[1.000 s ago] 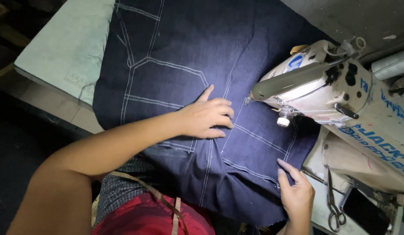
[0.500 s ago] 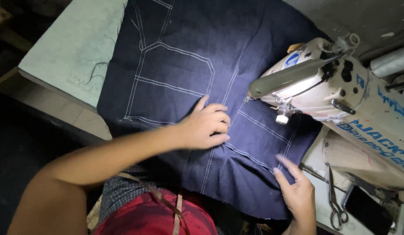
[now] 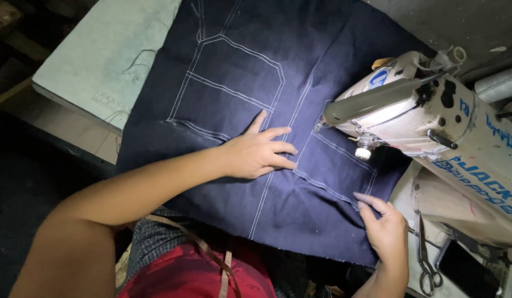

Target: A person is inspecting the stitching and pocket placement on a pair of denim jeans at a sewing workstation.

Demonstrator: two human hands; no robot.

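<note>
Now the dark denim panel [image 3: 256, 110] lies spread flat over the pale green counter [image 3: 101, 60], white stitch lines tracing a pocket shape across it. Left hand [image 3: 259, 152] presses flat on the cloth, fingers together and pointing toward the needle, thumb lifted apart. Right hand [image 3: 385, 229] rests at the panel's near right edge, fingers loosely extended on the fabric. Just beside them, the cream sewing machine [image 3: 427, 118] carries blue lettering along its side and a blue oval badge on top. Scissors [image 3: 427, 265] lie by the right wrist.
</note>
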